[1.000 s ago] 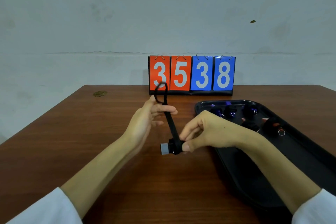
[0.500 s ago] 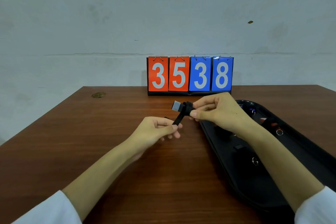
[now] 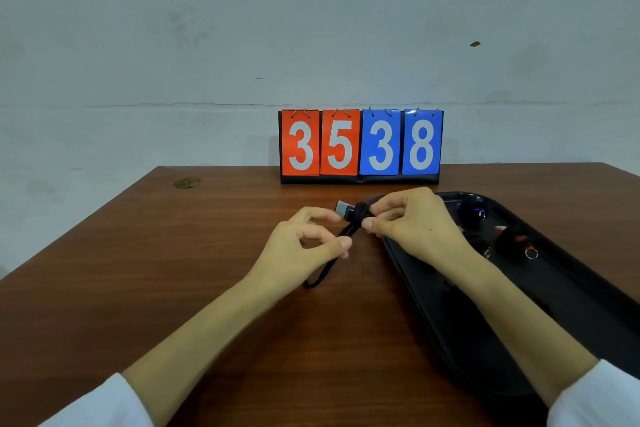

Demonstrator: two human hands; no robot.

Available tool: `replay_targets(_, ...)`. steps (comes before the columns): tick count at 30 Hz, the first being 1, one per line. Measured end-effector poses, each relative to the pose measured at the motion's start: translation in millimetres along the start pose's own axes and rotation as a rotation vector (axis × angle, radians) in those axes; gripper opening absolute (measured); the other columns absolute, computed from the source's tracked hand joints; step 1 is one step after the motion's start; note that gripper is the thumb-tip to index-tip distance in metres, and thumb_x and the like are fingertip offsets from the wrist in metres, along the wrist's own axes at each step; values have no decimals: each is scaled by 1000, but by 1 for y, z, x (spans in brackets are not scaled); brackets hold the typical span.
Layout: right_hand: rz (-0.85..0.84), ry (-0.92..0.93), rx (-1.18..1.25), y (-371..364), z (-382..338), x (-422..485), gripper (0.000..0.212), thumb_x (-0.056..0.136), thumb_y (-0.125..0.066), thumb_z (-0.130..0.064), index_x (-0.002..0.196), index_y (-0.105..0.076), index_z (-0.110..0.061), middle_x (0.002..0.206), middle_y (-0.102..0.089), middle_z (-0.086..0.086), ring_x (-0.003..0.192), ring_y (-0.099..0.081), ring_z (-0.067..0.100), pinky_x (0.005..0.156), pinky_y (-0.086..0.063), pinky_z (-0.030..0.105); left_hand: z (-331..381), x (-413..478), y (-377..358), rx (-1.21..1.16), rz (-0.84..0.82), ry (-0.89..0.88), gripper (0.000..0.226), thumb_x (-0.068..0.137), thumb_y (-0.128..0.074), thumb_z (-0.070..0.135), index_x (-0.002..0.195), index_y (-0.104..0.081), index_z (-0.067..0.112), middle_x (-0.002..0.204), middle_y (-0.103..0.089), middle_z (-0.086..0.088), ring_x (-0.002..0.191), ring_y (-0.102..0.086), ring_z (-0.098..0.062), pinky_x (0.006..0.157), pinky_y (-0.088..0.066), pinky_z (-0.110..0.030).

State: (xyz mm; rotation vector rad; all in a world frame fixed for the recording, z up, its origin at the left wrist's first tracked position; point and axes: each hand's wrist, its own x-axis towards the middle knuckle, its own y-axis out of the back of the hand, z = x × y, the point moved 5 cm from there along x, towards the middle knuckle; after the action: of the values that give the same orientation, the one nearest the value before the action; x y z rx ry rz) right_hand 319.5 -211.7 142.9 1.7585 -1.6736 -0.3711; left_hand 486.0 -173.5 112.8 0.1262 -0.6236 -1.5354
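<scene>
Head view, frame center: your right hand point(image 3: 412, 222) pinches plug point(image 3: 349, 211) w/ knotted strap point(image 3: 341, 239); left hand point(image 3: 301, 250) pinches strap lower, above desk point(image 3: 173, 253).

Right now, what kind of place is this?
Probably a work or recording station, not a home: a wooden table against a blank grey wall, a flip scoreboard showing 3538, and a black tray of small parts beside the strap that the left hand and right hand hold.
</scene>
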Motion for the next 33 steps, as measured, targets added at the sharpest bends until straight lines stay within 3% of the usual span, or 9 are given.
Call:
replay_targets(4, -29, 53, -91, -9, -3, -3, 23, 76, -74, -22, 98, -70, -16, 81, -69, -3, 78, -64, 6, 80, -52, 24, 4, 0, 6, -3, 99, -96, 17, 78, -70, 31, 61, -74, 30, 110, -64, 29, 106, -50, 3, 95, -39, -33)
replay_targets(7, -59, 78, -138, -15, -5, -4, 22, 77, -74, -23, 98, -70, -16, 79, -69, -4, 77, -64, 5, 81, -54, 25, 2, -2, 1, -115, 18, -53, 15, 80, -68, 29, 69, -77, 24, 91, -74, 14, 105, -58, -5, 97, -45, -41)
replay_targets(9, -104, 77, -135, -18, -6, -5, 21, 77, -74, -24, 97, -70, -17, 79, -67, -6, 78, -64, 6, 81, -54, 24, 3, -4, 1, -192, -1, -19, 21, 81, -62, 36, 77, -77, 22, 90, -74, 8, 101, -60, -4, 95, -44, -34)
replay_targets(13, -231, 121, -120, -23, -11, -11, 17, 77, -74, -21, 93, -70, -21, 80, -69, -4, 79, -65, 9, 79, -54, 24, 1, -2, 7, -270, 24, 47, 44, 87, -45, 53, 90, -77, 22, 102, -72, 5, 108, -56, -14, 93, -35, -35)
replay_targets(18, -404, 214, -73, -31, -19, -19, 12, 75, -75, -18, 84, -70, -22, 75, -69, -7, 73, -66, 3, 75, -53, 18, -1, 2, 20, -243, 73, 81, 49, 86, -30, 54, 95, -74, 38, 119, -64, 1, 106, -52, -21, 97, -35, -42)
replay_targets(21, -476, 243, -6, -31, -23, -22, 13, 75, -75, -15, 87, -71, -17, 79, -72, -4, 74, -66, 2, 76, -53, 19, -5, 1, 19, -223, 45, 92, 40, 86, -35, 39, 96, -74, 38, 120, -63, -1, 108, -52, -21, 101, -39, -45)
replay_targets(26, -468, 257, 121, -22, -26, -20, 15, 74, -75, -12, 89, -72, -14, 80, -73, -3, 75, -68, 5, 80, -53, 22, -16, 2, 13, -203, -36, 208, 47, 83, -43, -5, 93, -75, 27, 114, -68, 2, 119, -53, -19, 109, -33, -50)
replay_targets(31, -374, 239, 192, -8, -27, -15, 13, 76, -72, -10, 87, -72, -17, 79, -74, 0, 75, -69, 8, 77, -53, 17, -12, 0, 5, -228, -75, 216, 19, 82, -64, 5, 83, -72, 23, 85, -73, 9, 94, -63, -5, 104, -38, -37)
replay_targets(33, -322, 203, 216, -4, -25, -13, 13, 77, -72, -10, 88, -71, -16, 78, -73, 0, 74, -69, 8, 72, -52, 12, -14, 1, 5, -222, -63, 206, 13, 80, -69, 11, 87, -73, 20, 88, -74, 6, 96, -65, -9, 102, -39, -35)
